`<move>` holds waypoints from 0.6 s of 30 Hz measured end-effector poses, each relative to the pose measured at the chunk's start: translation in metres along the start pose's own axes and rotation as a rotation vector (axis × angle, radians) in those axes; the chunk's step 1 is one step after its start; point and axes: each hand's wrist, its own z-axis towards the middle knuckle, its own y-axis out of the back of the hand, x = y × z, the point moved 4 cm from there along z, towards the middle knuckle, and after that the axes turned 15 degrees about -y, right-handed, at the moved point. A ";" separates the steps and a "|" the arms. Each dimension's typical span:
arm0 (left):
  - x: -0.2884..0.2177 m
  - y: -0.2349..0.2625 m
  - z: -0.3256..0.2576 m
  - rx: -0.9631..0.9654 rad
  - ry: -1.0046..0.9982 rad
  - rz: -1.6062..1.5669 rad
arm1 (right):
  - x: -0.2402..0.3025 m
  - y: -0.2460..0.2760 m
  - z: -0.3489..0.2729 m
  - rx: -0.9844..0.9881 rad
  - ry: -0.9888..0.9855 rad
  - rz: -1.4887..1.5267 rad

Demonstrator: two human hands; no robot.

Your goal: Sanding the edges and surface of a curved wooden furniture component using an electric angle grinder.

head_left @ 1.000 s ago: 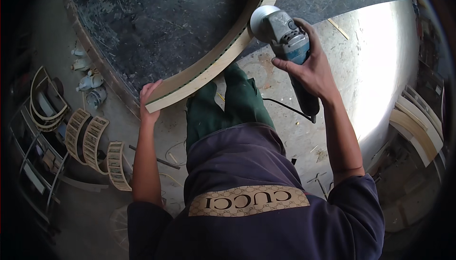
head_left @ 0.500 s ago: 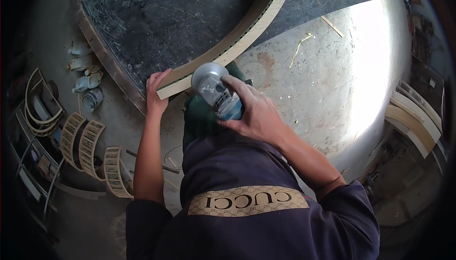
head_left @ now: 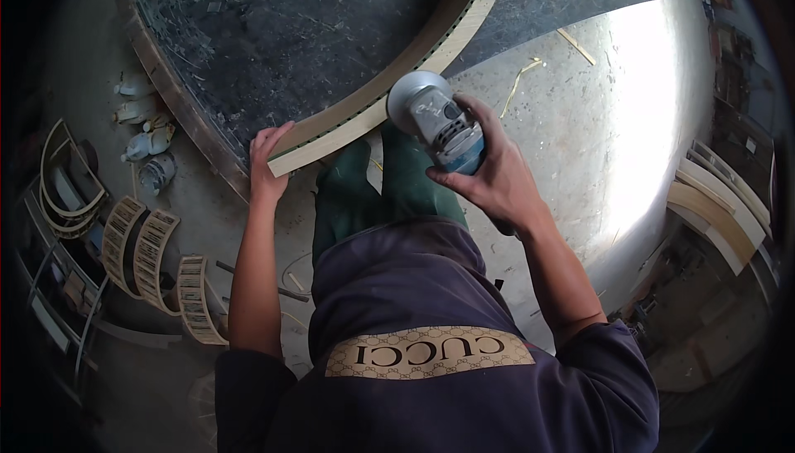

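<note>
A curved wooden piece (head_left: 352, 131) with a pale edge and a row of dark marks along it lies on a dark, scratched table (head_left: 265, 39). My left hand (head_left: 265, 173) grips its near end, fingers lying over the inner side. In my right hand (head_left: 509, 178) is a grey and blue angle grinder (head_left: 451, 132), the fingers wrapped round its body. The grinder's round disc (head_left: 414, 97) is at the outer edge of the wood, to the right of the end; whether it touches cannot be told.
The table's raised brown edge (head_left: 170, 72) runs down the left. Beyond it, several white containers (head_left: 145, 142) and curved slatted frames (head_left: 153, 258) stand on the floor. Thin wood strips (head_left: 575, 45) lie on the floor at right, and curved boards (head_left: 716, 213) are stacked farther right.
My right hand has carried the grinder to the right and farther away along the curved wood. My left hand stays on the wood's end.
</note>
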 end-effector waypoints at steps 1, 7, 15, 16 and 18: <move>-0.001 0.000 0.001 -0.001 0.002 -0.008 | -0.003 0.006 0.003 -0.027 -0.023 0.023; -0.002 0.002 0.001 0.003 -0.001 -0.011 | -0.021 0.031 0.017 -0.120 -0.045 0.146; -0.004 0.002 0.003 -0.002 0.011 -0.008 | 0.004 -0.011 -0.008 -0.001 0.034 0.002; -0.003 0.001 0.002 0.003 0.024 -0.003 | 0.008 -0.020 -0.011 -0.003 0.033 0.003; -0.002 0.001 0.002 0.010 0.037 0.000 | 0.015 -0.042 -0.016 0.104 0.053 -0.080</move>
